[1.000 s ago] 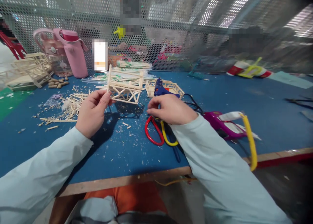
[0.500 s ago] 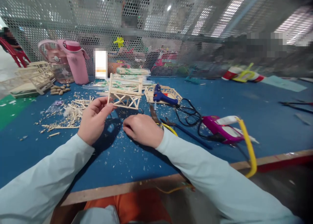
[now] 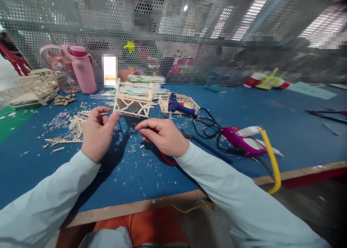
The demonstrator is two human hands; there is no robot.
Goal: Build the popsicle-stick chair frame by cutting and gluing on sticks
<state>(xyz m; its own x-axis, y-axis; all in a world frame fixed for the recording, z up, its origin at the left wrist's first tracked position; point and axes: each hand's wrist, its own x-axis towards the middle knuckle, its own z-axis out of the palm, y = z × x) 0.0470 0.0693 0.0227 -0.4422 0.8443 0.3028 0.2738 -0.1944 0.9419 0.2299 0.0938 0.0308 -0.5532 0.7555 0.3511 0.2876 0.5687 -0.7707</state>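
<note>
My left hand is closed on the lower left corner of a small model frame of thin wooden sticks. Cross-braces show on the frame's lower side, which is held tilted above the table. Just right of it and lower, my right hand has its thumb and forefinger pressed close together; whatever is between them is too small to make out. Part of a red handle shows under the right wrist. Behind that hand, a blue glue gun rests on another stick model.
Broken sticks and shavings lie left on the blue table. Pink bottles, peanuts and more stick models stand behind. A magenta tool with a yellow cable lies right. A perforated screen closes the back.
My right hand has lifted and turned, its curled fingers now extended into a pinch. The stick frame has tilted slightly in my left hand. The red handle has come into sight.
</note>
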